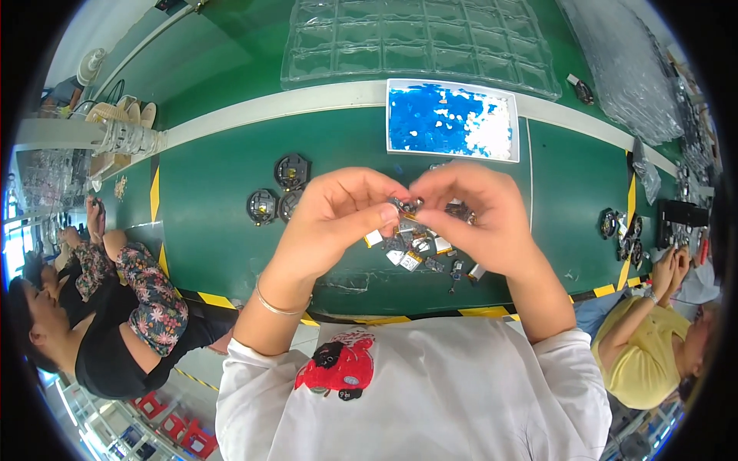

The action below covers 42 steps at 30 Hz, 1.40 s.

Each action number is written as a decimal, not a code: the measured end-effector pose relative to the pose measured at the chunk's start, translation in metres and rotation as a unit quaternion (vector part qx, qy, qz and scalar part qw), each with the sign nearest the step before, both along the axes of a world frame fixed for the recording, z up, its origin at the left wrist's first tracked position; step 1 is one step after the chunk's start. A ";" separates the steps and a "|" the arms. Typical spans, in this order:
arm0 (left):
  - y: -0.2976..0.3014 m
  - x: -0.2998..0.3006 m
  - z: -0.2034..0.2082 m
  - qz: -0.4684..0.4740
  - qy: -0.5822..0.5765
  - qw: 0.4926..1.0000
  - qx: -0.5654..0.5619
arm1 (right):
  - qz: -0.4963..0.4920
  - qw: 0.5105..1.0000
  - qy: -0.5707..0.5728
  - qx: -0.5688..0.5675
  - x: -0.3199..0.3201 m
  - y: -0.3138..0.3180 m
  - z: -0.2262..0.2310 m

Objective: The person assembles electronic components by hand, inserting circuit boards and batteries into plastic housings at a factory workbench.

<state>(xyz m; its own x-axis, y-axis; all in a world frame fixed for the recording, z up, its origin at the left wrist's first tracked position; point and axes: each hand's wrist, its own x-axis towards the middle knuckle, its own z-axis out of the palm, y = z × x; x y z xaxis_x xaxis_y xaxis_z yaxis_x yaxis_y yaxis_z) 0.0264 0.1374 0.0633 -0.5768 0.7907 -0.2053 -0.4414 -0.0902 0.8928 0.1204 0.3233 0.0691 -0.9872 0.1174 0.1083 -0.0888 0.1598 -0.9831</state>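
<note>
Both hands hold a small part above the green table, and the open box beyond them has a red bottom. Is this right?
Not quite: the head view shows the open box with a blue bottom, not red. The rest is right.

Fingertips (388, 213) partly hide a small dark part (407, 206); past the far edge of the green table (207, 230), a clear plastic tray (419, 38) is cropped.

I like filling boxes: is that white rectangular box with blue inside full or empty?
Partly filled: in the white rectangular box, small white pieces crowd the right side, while blue bottom shows on the left.
</note>
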 end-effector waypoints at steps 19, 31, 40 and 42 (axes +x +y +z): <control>0.019 0.026 -0.011 0.104 0.162 0.981 -0.020 | -0.094 0.974 0.149 0.143 -0.009 -0.001 -0.015; 0.015 0.014 -0.018 0.081 0.026 0.995 -0.044 | -0.199 0.876 0.115 0.424 -0.009 0.030 -0.018; -0.014 0.005 -0.012 0.090 0.173 0.965 -0.175 | -0.099 0.965 0.088 0.227 0.001 -0.011 -0.023; -0.027 -0.017 -0.014 0.241 0.460 0.757 -0.397 | -0.106 0.988 0.012 0.109 0.001 -0.010 -0.022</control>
<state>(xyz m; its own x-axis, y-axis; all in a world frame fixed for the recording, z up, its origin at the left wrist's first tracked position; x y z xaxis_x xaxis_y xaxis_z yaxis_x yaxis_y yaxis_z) 0.0092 0.1101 0.0491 -0.9464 0.2807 0.1597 0.3139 0.6831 0.6595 0.1217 0.3136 0.0472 -0.9399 0.2919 0.1773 -0.0545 0.3843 -0.9216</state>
